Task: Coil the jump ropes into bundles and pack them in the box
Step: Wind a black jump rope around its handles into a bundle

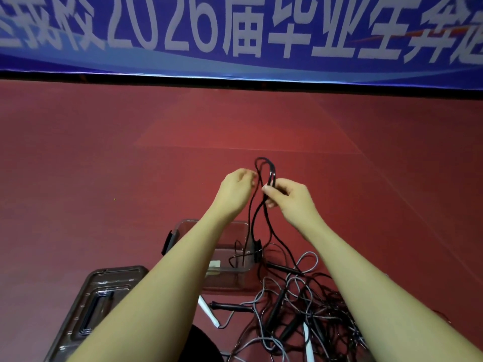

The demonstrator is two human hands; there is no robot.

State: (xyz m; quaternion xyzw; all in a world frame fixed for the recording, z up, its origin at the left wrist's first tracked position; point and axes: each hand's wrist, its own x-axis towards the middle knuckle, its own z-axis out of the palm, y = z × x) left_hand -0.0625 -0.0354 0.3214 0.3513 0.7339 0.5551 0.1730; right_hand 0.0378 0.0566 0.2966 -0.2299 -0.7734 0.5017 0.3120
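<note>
A clear box lid with a recessed handle lay flat on the red floor at the lower left. Just to its right stood the clear plastic box, open-topped, with black latches on its sides; a few dark loops of cord dipped into its right end, and the left forearm crossed in front of much of it.

Above the box, both arms were raised over the floor. The left hand sat just left of a black jump rope, fingers curled toward the strands; whether its grip actually closed on the rope could not be told, since the fingertips were turned away and blurred. The right hand pinched the same rope between thumb and curled fingers, holding several folded strands whose loops rose above the grip. From the hands the black strands hung down to the right end of the box.

At the lower right, beside the box, a tangled pile of jump ropes lay on the floor: black and grey cords mixed with black handles and white handles.

Across the far edge ran a blue banner with large pale characters.
</note>
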